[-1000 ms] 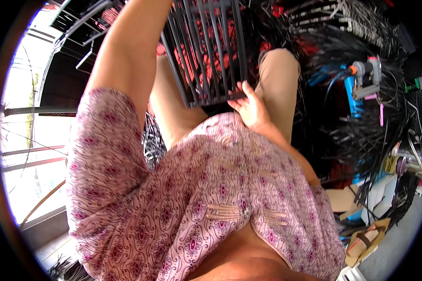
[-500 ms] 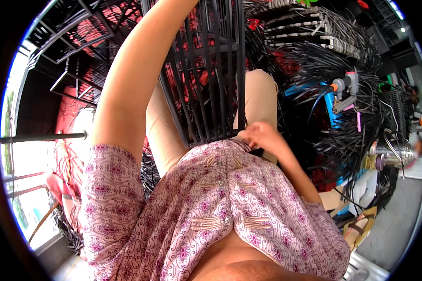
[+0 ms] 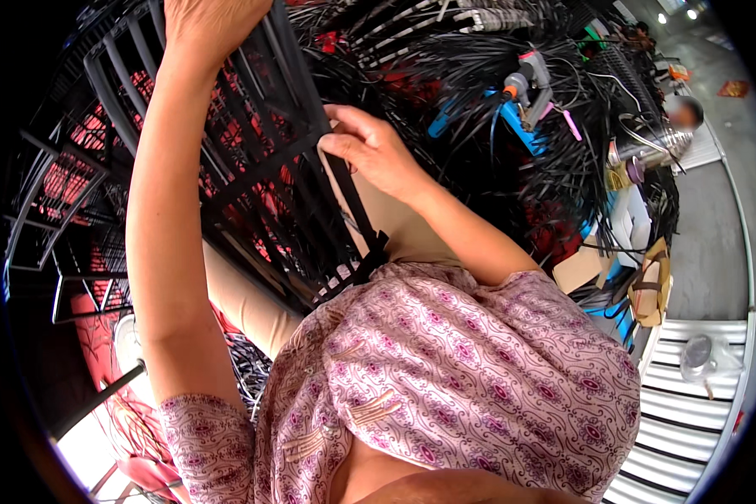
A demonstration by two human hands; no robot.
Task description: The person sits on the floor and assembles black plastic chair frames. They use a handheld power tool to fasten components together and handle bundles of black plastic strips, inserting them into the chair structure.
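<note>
A black slatted frame (image 3: 265, 164) with flat black strips running along it leans over my lap, its near end by my shirt. My right hand (image 3: 374, 151) is closed at the frame's right side rail, thumb and fingers at its edge. At the upper edge of the picture, my left hand (image 3: 214, 21) reaches over the far part of the frame. Its fingers are mostly cut off, so their grip is hidden. A short black strip end (image 3: 378, 248) sticks out at the near right corner of the frame.
Loose black strips (image 3: 479, 67) lie heaped at the right, with a grey power tool (image 3: 533, 88) on them. Beyond are a metal flask (image 3: 659, 147), cardboard (image 3: 580, 267) and a white slatted surface (image 3: 680, 428). More black frames (image 3: 67, 193) stand at the left.
My right hand has moved from the frame's near right corner up along its right rail. The frame now slants leftward in the picture, and the view has shifted. My left hand has come partly into view.
</note>
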